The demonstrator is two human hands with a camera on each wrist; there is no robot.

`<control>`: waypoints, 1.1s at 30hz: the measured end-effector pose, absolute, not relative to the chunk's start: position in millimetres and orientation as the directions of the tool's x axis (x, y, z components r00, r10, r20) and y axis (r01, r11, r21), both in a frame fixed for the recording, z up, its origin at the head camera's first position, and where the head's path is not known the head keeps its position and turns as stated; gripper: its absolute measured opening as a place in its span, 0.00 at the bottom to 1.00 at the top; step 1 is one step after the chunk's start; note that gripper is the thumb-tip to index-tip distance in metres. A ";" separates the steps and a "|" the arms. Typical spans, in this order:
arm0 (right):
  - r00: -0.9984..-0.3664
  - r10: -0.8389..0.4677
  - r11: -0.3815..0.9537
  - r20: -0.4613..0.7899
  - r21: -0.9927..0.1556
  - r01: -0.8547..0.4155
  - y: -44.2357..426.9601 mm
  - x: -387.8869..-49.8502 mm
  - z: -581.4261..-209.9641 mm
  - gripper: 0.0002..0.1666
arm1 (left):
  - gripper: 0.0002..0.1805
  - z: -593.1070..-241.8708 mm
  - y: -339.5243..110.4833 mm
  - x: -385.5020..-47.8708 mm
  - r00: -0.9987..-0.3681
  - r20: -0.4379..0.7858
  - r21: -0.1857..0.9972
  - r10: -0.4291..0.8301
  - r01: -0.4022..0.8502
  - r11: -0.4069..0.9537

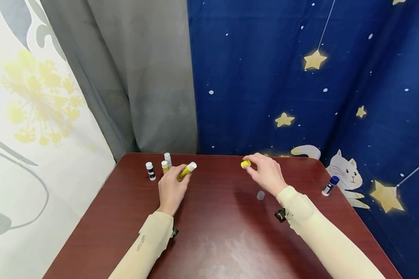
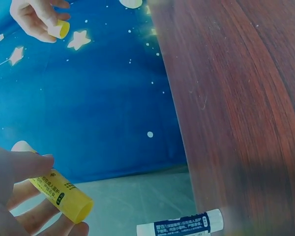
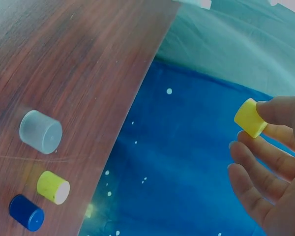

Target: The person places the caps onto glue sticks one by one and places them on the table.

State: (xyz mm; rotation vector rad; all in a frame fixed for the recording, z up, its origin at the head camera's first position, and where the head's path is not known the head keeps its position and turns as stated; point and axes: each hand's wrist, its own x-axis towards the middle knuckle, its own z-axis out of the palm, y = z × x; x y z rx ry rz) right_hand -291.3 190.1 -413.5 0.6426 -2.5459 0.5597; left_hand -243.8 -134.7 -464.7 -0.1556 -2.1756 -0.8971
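My left hand [image 1: 172,189] grips a yellow glue stick [image 1: 186,172], which is tilted and has a white end. Dark print shows along its barrel in the left wrist view. A yellow cap [image 1: 245,164] is pinched between the thumb and index finger of my right hand [image 1: 266,174], raised above the table; the other fingers are loosely bent in the right wrist view. Beneath that hand, a translucent cap [image 3: 41,132], another yellow cap [image 3: 53,187] and a blue cap [image 3: 26,213] are on the table. The two hands are well apart.
Behind my left hand stand a navy glue stick [image 1: 151,171], a yellow one [image 1: 165,166] and a white one [image 1: 168,159]. A blue-capped glue stick [image 1: 330,186] stands near the right edge of the brown table [image 1: 209,240]. Grey and blue curtains hang behind.
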 end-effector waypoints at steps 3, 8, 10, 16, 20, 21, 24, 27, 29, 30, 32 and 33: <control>-0.782 -0.347 0.800 0.519 -0.271 -0.535 185.7 -290.6 -412.7 0.15 | 0.17 -465.2 -133.5 -244.6 -0.695 0.701 0.549 -0.161 0.381 0.744; -0.771 -0.355 0.789 0.529 -0.273 -0.551 177.1 -290.6 -412.9 0.15 | 0.18 -468.7 -132.5 -245.2 -0.681 0.715 0.534 -0.157 0.388 0.751; -0.767 -0.356 0.785 0.533 -0.275 -0.555 174.1 -290.4 -412.7 0.15 | 0.18 -470.0 -131.7 -245.4 -0.679 0.717 0.533 -0.158 0.388 0.752; -0.761 -0.361 0.776 0.539 -0.279 -0.566 166.2 -290.4 -411.4 0.15 | 0.19 -471.5 -130.3 -246.6 -0.683 0.714 0.536 -0.155 0.390 0.749; -0.764 -0.362 0.770 0.534 -0.290 -0.568 163.6 -289.8 -409.9 0.15 | 0.18 -470.6 -128.6 -247.1 -0.686 0.712 0.532 -0.146 0.393 0.750; -0.765 -0.362 0.769 0.533 -0.293 -0.568 163.2 -289.6 -409.8 0.15 | 0.18 -470.4 -127.9 -247.1 -0.687 0.712 0.530 -0.143 0.393 0.752; -0.766 -0.361 0.766 0.532 -0.300 -0.569 161.8 -288.8 -409.4 0.15 | 0.18 -469.6 -126.0 -245.9 -0.692 0.708 0.527 -0.138 0.389 0.756; -0.763 -0.363 0.763 0.535 -0.300 -0.573 159.7 -288.4 -408.5 0.15 | 0.17 -469.3 -124.1 -244.8 -0.703 0.698 0.527 -0.134 0.379 0.761; -0.758 -0.365 0.759 0.540 -0.299 -0.578 158.0 -287.7 -407.6 0.15 | 0.17 -468.9 -122.8 -244.3 -0.714 0.687 0.533 -0.134 0.371 0.760; -0.756 -0.366 0.758 0.542 -0.298 -0.581 157.1 -287.3 -407.1 0.15 | 0.17 -468.9 -122.2 -244.2 -0.720 0.680 0.538 -0.134 0.367 0.759; -0.753 -0.368 0.753 0.545 -0.300 -0.585 155.3 -286.3 -406.2 0.15 | 0.17 -469.1 -121.2 -244.2 -0.730 0.670 0.545 -0.132 0.363 0.756; -0.752 -0.369 0.750 0.546 -0.302 -0.588 154.3 -285.9 -406.0 0.14 | 0.17 -469.2 -120.7 -244.1 -0.734 0.666 0.546 -0.131 0.361 0.756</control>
